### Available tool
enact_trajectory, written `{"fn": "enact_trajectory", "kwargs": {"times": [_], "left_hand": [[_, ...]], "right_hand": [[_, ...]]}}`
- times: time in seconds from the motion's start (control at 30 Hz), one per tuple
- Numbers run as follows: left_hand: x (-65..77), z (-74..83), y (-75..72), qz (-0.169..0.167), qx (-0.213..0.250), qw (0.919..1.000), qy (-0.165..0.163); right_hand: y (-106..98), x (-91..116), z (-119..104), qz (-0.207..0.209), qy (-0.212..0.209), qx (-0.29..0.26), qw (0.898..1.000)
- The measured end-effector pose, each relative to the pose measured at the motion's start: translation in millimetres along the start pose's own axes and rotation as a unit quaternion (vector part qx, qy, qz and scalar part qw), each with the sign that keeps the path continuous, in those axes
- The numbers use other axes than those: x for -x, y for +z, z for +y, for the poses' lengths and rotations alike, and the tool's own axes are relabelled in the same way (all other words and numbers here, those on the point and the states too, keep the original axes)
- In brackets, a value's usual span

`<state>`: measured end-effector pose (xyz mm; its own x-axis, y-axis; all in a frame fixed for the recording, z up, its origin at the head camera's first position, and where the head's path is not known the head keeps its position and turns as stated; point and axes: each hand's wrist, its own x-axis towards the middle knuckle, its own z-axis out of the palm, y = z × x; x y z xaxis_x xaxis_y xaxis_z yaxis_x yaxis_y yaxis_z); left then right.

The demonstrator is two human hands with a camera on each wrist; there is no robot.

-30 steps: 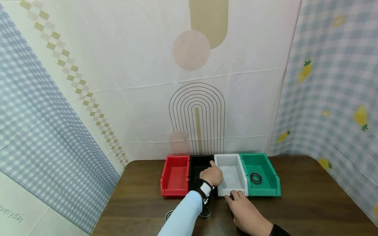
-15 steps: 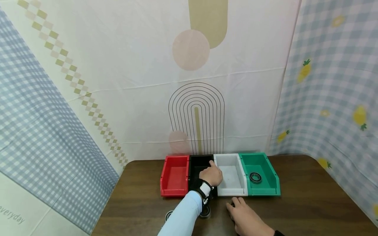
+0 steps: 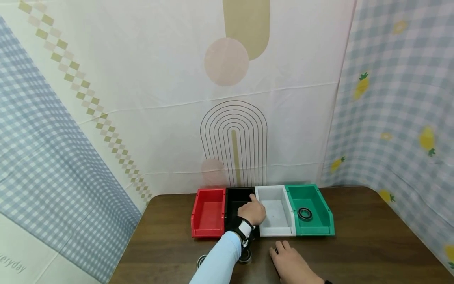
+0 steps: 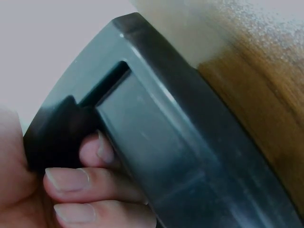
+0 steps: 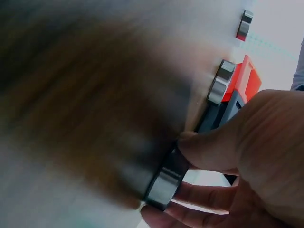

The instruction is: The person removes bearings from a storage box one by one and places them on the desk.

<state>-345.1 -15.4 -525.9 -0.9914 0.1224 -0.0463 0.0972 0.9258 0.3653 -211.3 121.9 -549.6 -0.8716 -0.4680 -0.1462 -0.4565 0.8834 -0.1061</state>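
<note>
A: How far along does it look?

B: Early, I'd judge. Taking the white bin (image 3: 275, 211) as landmark, one ring (image 3: 300, 215) lies in the green bin (image 3: 320, 230) just right of it. Three others are outside the bins.

A: Where are those?

B: The held ring (image 5: 164, 186) is pinched between thumb and fingers of the right hand (image 3: 291, 262), on the near side of the white bin. Two table rings (image 3: 244, 261) lie nearer the person than the white bin and to its left, partly hidden by the pale sleeve (image 3: 220, 258).

A: And the left hand (image 3: 252, 212)?

B: Its fingers are curled round the wall of the black bin (image 4: 190, 156), which touches the white bin's left side. The red bin (image 3: 210, 213) stands beyond that.

A: The surroundings?

B: A dark wooden table (image 3: 159, 240) under the white bin, a pale printed cloth (image 3: 301, 130) hanging behind it, and blue checked cloth (image 3: 386, 98) off to either side.
</note>
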Motion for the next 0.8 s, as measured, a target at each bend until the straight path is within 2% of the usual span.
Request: {"fn": "enact_trajectory", "kwargs": {"times": [0.27,0.3,0.43,0.47,0.53,0.8], "left_hand": [[-1.8,-1.7,1.8,0.001,-0.002,1.0,0.0],[-6.6,-4.9,7.6,0.005,-0.01,0.9999,0.0],[-6.7,-5.4,7.3,0.006,-0.008,1.0,0.001],[-9.2,-7.8,11.6,0.014,-0.013,0.9998,0.006],[-3.0,-4.9,4.7,0.01,-0.001,0.9999,0.007],[0.6,-2.4,0.5,0.002,0.004,1.0,-0.001]], "right_hand": [[-4.4,1.7,-1.1,-0.001,0.001,-0.007,1.0],[-4.4,1.5,-0.4,0.0,-0.001,-0.009,1.0],[-2.8,0.3,2.5,0.008,-0.006,-0.016,1.0],[-2.4,-0.2,2.9,0.009,-0.006,-0.018,1.0],[-1.6,-1.1,3.5,0.008,-0.005,-0.017,1.0],[-0.8,-0.9,3.6,0.012,-0.014,-0.014,1.0]]}}
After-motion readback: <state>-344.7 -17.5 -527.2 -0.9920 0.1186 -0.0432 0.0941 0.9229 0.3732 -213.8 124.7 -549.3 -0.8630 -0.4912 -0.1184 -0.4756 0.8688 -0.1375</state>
